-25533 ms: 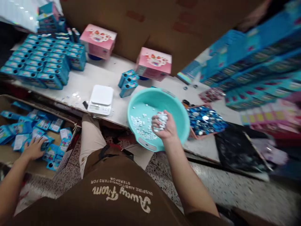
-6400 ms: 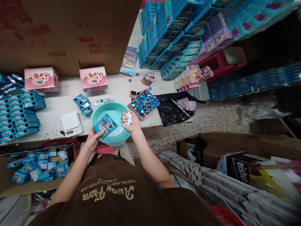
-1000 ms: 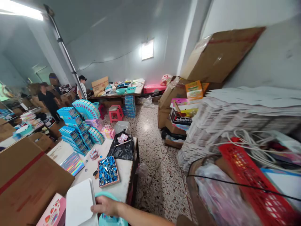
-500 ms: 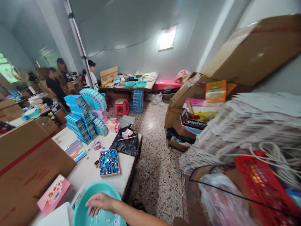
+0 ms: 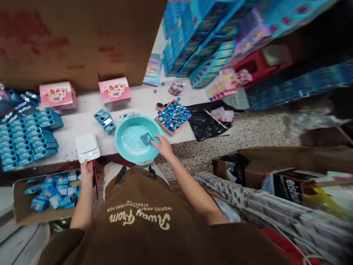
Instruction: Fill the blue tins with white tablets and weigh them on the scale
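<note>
My right hand pinches a small blue box over the turquoise basin. Small white pellets lie spread on the basin's bottom. At the table's front edge, my left hand has its fingers at the near rim of a flat white plastic device that looks like a small scale; its fingertips are partly hidden. Between basin and device, a few blue boxes stand together. Right of the basin is a shallow box of blue and silver round tins.
Stacked blue boxes fill the table's left end. Two pink boxes stand before a large carton. A carton of loose blue packs sits below left. A black bag hangs over the table edge; paper stacks rise at right.
The view has swung left and down onto the table. My right hand, earlier over the basin with loose fingers and no box, now holds a blue box there. My left hand has come into view.
</note>
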Demonstrator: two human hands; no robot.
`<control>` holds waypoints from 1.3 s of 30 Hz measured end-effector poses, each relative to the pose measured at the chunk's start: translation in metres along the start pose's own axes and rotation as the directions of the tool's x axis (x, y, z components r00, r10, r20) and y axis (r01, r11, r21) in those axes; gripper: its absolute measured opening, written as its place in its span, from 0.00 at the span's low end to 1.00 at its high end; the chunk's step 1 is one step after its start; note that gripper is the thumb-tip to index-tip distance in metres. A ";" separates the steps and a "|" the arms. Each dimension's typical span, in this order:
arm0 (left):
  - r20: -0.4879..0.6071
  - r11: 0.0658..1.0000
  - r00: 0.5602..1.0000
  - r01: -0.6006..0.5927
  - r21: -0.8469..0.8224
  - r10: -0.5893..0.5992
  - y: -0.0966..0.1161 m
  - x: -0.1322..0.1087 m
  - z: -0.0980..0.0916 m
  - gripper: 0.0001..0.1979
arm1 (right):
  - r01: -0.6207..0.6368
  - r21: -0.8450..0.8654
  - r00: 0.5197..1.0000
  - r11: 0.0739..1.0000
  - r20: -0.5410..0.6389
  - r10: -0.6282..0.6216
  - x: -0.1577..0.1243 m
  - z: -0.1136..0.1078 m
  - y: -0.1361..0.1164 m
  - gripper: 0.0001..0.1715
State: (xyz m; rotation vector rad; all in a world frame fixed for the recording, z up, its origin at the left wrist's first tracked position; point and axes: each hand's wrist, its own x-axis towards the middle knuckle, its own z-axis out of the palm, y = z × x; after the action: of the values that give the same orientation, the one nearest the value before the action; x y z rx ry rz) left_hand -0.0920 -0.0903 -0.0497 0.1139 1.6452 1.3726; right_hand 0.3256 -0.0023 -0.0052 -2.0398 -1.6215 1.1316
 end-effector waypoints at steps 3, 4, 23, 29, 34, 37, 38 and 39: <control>-0.095 0.995 0.994 0.066 0.077 -0.058 -0.017 0.011 -0.013 0.14 | 0.049 -0.178 0.998 0.983 -0.016 -0.053 0.002 0.021 0.005 0.46; -0.107 0.991 0.991 0.087 0.106 -0.076 -0.022 0.016 -0.011 0.14 | 0.055 -0.247 0.998 0.967 -0.013 -0.060 0.004 0.029 0.006 0.50; 0.682 0.356 0.672 -0.737 0.575 0.289 -0.021 -0.096 0.100 0.33 | 0.428 -0.142 0.842 0.892 0.422 -0.337 -0.002 0.003 -0.018 0.29; 0.889 0.478 0.450 -0.764 0.433 -0.085 -0.035 -0.106 0.141 0.26 | 0.404 0.144 0.737 0.904 0.534 -0.414 -0.032 0.009 -0.030 0.26; 0.735 0.597 0.675 -0.567 0.567 -0.057 -0.033 -0.100 0.107 0.24 | 0.180 0.221 0.766 0.959 0.580 -0.277 0.002 0.025 -0.003 0.38; 0.637 0.699 0.770 -0.439 0.565 -0.032 -0.031 -0.098 0.088 0.27 | 0.314 -0.004 0.818 0.949 0.509 -0.268 0.044 0.047 -0.003 0.27; 0.623 0.716 0.782 -0.424 0.555 -0.020 -0.030 -0.097 0.083 0.28 | 0.363 -0.057 0.815 0.930 0.503 -0.287 0.058 0.058 -0.007 0.26; 0.615 0.720 0.789 -0.427 0.547 0.001 -0.029 -0.096 0.079 0.27 | 0.405 -0.094 0.807 0.909 0.505 -0.308 0.071 0.070 -0.014 0.26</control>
State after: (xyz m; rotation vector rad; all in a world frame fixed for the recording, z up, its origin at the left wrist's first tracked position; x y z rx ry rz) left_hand 0.0286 -0.1024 -0.0090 1.0977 1.5236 0.7114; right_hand 0.2690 0.0509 -0.0685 -1.5088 -2.3261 1.4510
